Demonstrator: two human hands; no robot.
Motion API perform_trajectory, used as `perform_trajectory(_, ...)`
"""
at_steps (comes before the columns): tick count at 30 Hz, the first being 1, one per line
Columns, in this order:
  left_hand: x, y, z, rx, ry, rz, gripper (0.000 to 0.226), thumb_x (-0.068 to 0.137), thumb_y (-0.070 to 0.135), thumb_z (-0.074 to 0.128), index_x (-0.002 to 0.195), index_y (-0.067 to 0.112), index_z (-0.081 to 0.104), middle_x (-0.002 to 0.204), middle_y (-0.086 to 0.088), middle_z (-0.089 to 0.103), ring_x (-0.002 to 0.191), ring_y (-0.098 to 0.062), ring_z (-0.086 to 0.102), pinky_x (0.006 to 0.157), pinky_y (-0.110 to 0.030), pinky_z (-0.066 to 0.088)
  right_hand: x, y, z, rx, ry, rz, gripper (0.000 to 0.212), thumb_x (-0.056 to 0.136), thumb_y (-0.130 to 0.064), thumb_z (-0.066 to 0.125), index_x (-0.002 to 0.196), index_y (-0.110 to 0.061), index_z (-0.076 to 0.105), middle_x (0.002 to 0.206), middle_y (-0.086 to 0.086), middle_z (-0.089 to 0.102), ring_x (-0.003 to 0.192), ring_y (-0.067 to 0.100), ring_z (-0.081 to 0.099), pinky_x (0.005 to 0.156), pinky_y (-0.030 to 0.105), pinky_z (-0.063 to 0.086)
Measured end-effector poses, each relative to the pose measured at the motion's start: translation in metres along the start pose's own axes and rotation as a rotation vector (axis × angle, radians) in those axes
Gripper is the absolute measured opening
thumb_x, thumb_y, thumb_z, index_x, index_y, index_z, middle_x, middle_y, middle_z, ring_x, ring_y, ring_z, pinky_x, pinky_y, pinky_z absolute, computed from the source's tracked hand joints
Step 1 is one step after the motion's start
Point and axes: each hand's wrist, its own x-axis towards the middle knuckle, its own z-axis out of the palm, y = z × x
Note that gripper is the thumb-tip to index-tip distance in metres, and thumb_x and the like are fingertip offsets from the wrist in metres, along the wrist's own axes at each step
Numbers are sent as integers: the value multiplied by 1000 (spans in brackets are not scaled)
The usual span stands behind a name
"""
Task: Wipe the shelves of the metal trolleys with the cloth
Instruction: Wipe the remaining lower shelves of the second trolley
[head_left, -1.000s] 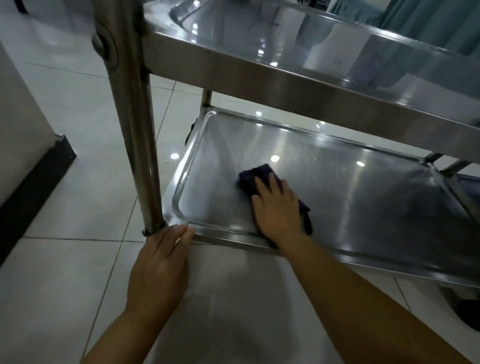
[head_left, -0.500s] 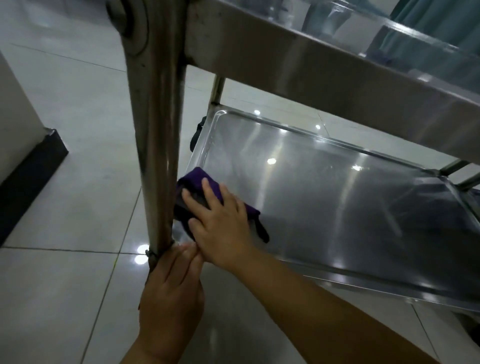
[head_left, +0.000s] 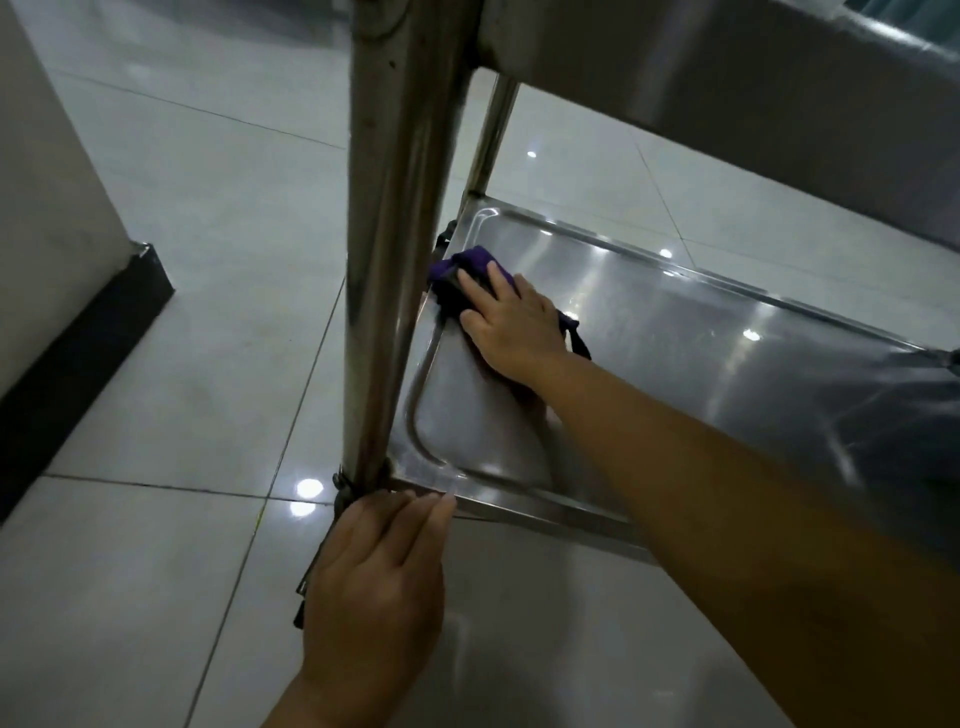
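Purple cloth under right hand, on lower shelf.

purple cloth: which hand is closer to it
Right. The right hand presses flat on the purple cloth on the lower shelf; the left hand rests at the shelf's near corner by the trolley leg, apart from the cloth.

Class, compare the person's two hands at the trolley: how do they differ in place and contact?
The right hand presses the purple cloth onto the lower shelf; the left hand touches bare metal at the shelf's near corner. The right hand lies inside the shelf's rim, the left hand outside it, beside the leg. Both have fairly straight fingers.
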Motion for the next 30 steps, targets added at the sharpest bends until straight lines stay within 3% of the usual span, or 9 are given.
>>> perform_trajectory(4, 3, -5, -3, 13, -10, -29, 31, 87, 7, 48, 108, 8, 72, 109, -10, 69, 103, -27, 59, 93, -30, 41, -6, 2, -6, -2, -74, 43, 51, 102, -42, 23, 151, -42, 9, 162, 0, -1, 147, 27, -2, 115, 46, 2)
perform_trajectory(7, -1, -9, -8, 4, 6, -22, 32, 91, 9, 45, 107, 9, 73, 107, -8, 70, 102, -22, 57, 90, -27, 42, -60, -12, 2, -60, -81, -135, 52, 100, -44, 23, 151, -44, 8, 162, -1, -3, 147, 26, -3, 115, 45, 2)
perform_trajectory(10, -5, -5, -10, 16, 15, -30, 40, 99, 16, 35, 104, 8, 73, 105, -9, 71, 103, -22, 56, 95, -28, 37, -115, -22, 3, -1, -123, -318, 57, 93, -50, 20, 149, -46, 12, 162, -5, -3, 146, 22, -5, 115, 45, 1)
perform_trajectory(14, -3, -2, -6, -3, 69, -37, 31, 90, 7, 44, 98, 6, 74, 101, -10, 71, 101, -23, 57, 90, -35, 42, -101, -15, -12, -33, -45, -420, 55, 87, -54, 40, 141, -44, 41, 155, -2, 27, 138, 24, 22, 110, 44, 18)
perform_trajectory(16, 3, -1, -4, -6, 94, -34, 33, 91, 5, 42, 97, 6, 75, 100, -9, 71, 100, -23, 57, 86, -35, 43, -72, -9, -13, -34, 25, -377, 50, 91, -51, 44, 139, -38, 47, 149, 4, 34, 134, 27, 28, 109, 41, 22)
perform_trajectory(19, 10, 0, 1, 10, 104, -31, 30, 86, 3, 46, 96, 5, 75, 98, -10, 71, 102, -22, 55, 87, -33, 40, -29, 5, -5, -64, 95, -210, 47, 101, -39, 36, 146, -29, 37, 151, 7, 22, 140, 26, 19, 116, 36, 15)
perform_trajectory(23, 7, -2, 9, 21, 119, -37, 29, 85, 0, 48, 98, 3, 74, 100, -11, 71, 104, -22, 55, 94, -32, 40, -8, -1, 2, -38, 78, -41, 50, 103, -35, 19, 152, -22, 21, 161, 3, 5, 148, 21, -2, 120, 38, 4)
perform_trajectory(27, 1, -1, 6, -8, 64, -74, 34, 88, 0, 44, 108, 5, 72, 110, -11, 69, 111, -24, 56, 102, -30, 38, -53, -30, 8, -5, 113, -111, 52, 103, -36, 22, 152, -18, 21, 161, 6, 11, 148, 24, 4, 117, 38, 10)
perform_trajectory(30, -5, -1, -7, -37, -44, -104, 41, 83, 0, 47, 118, 6, 66, 124, -11, 62, 125, -17, 45, 109, -23, 30, -106, -47, 10, 21, 46, -175, 54, 102, -33, 22, 153, -18, 14, 162, 4, 6, 148, 21, -1, 117, 37, 9)
